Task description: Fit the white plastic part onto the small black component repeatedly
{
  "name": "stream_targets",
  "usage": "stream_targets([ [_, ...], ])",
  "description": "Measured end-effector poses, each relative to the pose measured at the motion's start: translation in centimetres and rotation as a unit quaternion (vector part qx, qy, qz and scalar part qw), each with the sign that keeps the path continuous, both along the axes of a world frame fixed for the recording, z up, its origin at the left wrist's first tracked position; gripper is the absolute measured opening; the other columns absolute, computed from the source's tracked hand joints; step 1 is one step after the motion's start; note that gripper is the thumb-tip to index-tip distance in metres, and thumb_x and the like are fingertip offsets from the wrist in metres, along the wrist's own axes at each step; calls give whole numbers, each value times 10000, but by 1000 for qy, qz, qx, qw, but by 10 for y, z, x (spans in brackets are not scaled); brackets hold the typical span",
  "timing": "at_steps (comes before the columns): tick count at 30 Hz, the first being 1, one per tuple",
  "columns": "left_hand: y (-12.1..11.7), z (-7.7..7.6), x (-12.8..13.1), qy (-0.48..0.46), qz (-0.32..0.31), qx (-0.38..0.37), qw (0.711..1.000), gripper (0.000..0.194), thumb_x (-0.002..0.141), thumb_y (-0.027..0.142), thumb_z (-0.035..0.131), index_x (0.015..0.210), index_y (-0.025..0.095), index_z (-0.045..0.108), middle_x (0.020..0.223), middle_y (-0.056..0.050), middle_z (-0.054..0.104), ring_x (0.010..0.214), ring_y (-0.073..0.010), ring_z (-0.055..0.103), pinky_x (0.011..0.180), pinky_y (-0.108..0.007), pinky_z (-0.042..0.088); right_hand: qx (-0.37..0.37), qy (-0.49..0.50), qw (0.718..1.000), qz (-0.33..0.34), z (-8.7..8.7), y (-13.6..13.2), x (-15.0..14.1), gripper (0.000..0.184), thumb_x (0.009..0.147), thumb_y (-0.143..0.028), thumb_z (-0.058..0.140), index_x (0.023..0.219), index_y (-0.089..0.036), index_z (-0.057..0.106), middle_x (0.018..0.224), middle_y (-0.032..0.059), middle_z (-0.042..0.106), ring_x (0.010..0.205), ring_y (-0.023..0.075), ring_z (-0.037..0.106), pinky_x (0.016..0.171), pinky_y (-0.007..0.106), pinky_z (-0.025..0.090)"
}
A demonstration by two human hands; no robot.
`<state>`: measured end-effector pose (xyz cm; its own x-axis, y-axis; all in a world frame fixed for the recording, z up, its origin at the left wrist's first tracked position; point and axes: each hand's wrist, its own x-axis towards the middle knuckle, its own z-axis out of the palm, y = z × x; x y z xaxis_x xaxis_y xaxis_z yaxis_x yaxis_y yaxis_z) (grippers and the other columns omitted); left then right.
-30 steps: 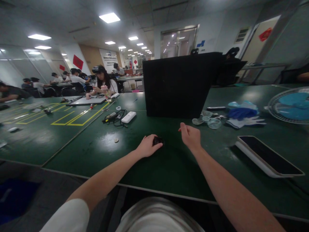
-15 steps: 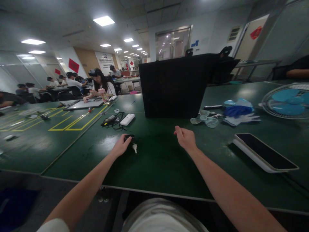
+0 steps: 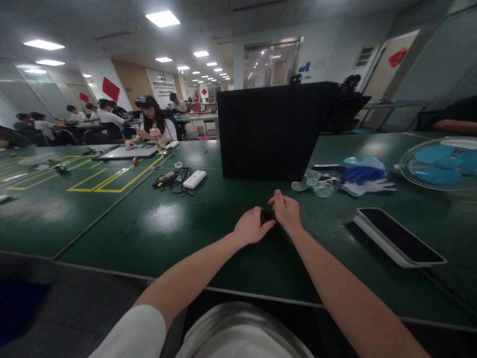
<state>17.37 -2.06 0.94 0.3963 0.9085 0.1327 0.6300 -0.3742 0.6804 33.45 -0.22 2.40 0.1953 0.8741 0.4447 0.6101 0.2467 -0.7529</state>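
Left hand (image 3: 250, 226) moved rightward, gripping dark object (image 3: 266, 217), right hand (image 3: 287, 212) half-curled, hold unclear

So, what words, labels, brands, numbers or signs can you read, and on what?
None legible.
White wall sign: logo and lines of text, too blurred.
Left red wall hanging: too blurred.
Red door decoration: too blurred.
White device on the table: no readable marking.

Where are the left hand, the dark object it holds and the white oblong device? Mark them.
Left hand (image 3: 249, 226): head view, back of hand.
Dark object (image 3: 266, 217): head view, part above the thumb.
White oblong device (image 3: 195, 179): head view, top face.
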Motion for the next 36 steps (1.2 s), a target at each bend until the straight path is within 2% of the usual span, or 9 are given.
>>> stream_targets([
  [4,5,4,-10,-87,15,10,996,487,927,568,526,1233,191,565,1185,-134,654,1015,-256,653,829,-360,531,-26,-15,1000,-5,2,6,4,684,990,-660,304,723,-186,718,613,43,642,593,182,609,584,299,410],
  [8,13,8,-65,-161,95,65,980,427,997,503,428,1278,195,518,1172,-104,645,1042,-216,635,904,-353,510,-73,-123,986,82,3,6,4,403,933,-551,538,956,-217,761,848,51,715,714,187,634,612,299,449],
  [11,17,4,-109,-109,119,122,979,405,961,452,526,1266,187,526,1165,-99,636,1059,-235,620,942,-390,494,-87,-187,959,192,0,3,-2,334,874,-427,644,1157,-269,725,1110,54,695,807,178,644,674,311,502],
  [14,18,-2,-132,-52,104,126,985,461,890,428,638,1272,195,526,1151,-90,642,1021,-244,631,917,-408,509,-96,-233,933,258,-5,0,-11,274,868,-347,649,1116,-278,741,1192,50,676,928,198,654,765,339,531],
  [17,19,-4,-133,-31,77,137,987,495,849,386,692,1287,219,533,1197,-84,638,1065,-246,629,950,-414,508,-104,-262,926,252,-7,1,-19,172,870,-312,648,979,-249,765,1084,55,711,926,214,663,772,350,535],
  [20,18,-4,-127,-19,66,157,985,499,816,327,721,1276,224,557,1233,-83,631,1129,-249,611,1006,-418,486,-81,-243,943,213,-4,-1,-26,166,894,-325,625,946,-240,757,1001,53,723,832,206,665,710,351,532],
  [23,15,-3,-121,-12,59,149,987,478,801,328,728,1245,226,581,1207,-70,652,1107,-245,621,993,-412,494,6,-188,958,216,1,-8,-35,165,926,-332,608,968,-244,741,1025,43,725,895,207,665,772,372,537],
  [27,6,-2,-113,-12,33,120,992,462,792,357,732,1219,235,605,1164,-48,683,1044,-230,647,929,-379,520,107,-181,946,248,7,-20,-53,105,923,-277,647,965,-240,736,1071,38,732,1026,220,645,902,414,510],
  [36,1,-3,-107,-23,-9,68,997,457,797,386,716,1220,228,643,1094,-42,717,960,-224,675,878,-356,536,82,-225,919,313,4,-18,-61,167,914,-221,653,1035,-262,761,1155,30,741,1062,229,649,918,424,498],
])
